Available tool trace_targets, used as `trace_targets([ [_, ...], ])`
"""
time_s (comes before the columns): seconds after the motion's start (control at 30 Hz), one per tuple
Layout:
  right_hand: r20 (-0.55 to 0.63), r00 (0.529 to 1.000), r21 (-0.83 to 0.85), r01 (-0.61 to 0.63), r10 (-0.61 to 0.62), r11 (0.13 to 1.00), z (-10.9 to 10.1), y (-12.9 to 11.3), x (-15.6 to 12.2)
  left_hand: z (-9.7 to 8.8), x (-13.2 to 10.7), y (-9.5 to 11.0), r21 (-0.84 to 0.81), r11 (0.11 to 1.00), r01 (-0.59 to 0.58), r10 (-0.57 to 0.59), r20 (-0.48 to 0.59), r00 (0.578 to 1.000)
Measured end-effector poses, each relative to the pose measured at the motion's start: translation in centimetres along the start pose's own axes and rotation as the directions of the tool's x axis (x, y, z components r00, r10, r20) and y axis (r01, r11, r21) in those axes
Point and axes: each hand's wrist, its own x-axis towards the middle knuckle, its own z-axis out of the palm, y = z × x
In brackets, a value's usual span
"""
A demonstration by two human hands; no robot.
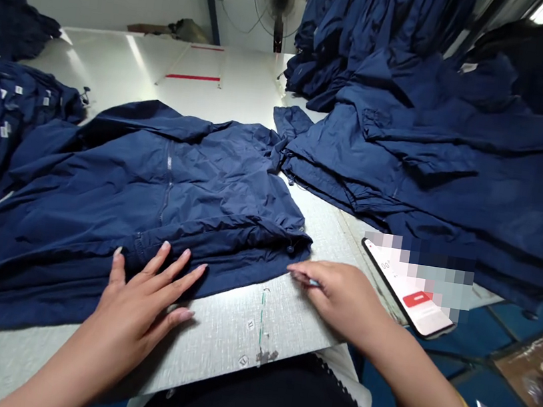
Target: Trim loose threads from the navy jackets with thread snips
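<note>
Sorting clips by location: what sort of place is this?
Likely a garment factory: piles of identical navy jackets, one jacket spread on a long worktable under the left hand.

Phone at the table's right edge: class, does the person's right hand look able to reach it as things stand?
Probably yes. The right hand rests just left of the phone, with only bare table between them; nothing blocks the way. Its fingertips seem to pinch a small item, though.

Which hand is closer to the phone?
Right. The right hand is just beside the phone; the left hand lies flat on the jacket, farther off.
</note>
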Motion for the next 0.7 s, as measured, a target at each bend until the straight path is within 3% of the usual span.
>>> trace_targets([
  [0.13, -0.115, 0.990, -0.005, -0.088, 0.087, 0.996, -1.4, 0.7, 0.7, -0.8, -0.1, -1.1, -0.080, 0.997, -0.011, 0.007, -0.047, 0.999],
  [0.3, 0.071, 0.993, 0.128, 0.089, -0.099, 0.988, 0.9, -0.2, 1.0, -2.1, -0.3, -1.5, -0.103, 0.994, 0.042, -0.052, -0.096, 0.994],
  [0.4, 0.159, 0.971, 0.237, 0.136, -0.176, 0.962, 2.0, -0.5, 0.8, -2.6, -0.6, -1.4, -0.091, 0.993, 0.073, -0.082, -0.092, 0.992],
  [0.47, 0.202, 0.957, 0.326, 0.134, -0.207, 0.936, 1.7, -0.2, 0.5, -2.8, -0.9, -1.2, -0.081, 0.992, 0.097, -0.103, -0.079, 0.992],
  [0.57, 0.184, 0.974, 0.422, 0.045, -0.134, 0.906, 0.0, 0.8, 0.2, -2.7, -1.2, -1.2, -0.074, 0.992, 0.102, -0.107, -0.069, 0.992],
  [0.7, 0.019, 0.999, 0.365, -0.039, 0.034, 0.930, -1.8, 1.5, 0.1, -2.2, -1.5, -1.6, -0.090, 0.993, 0.073, -0.080, -0.082, 0.993],
])
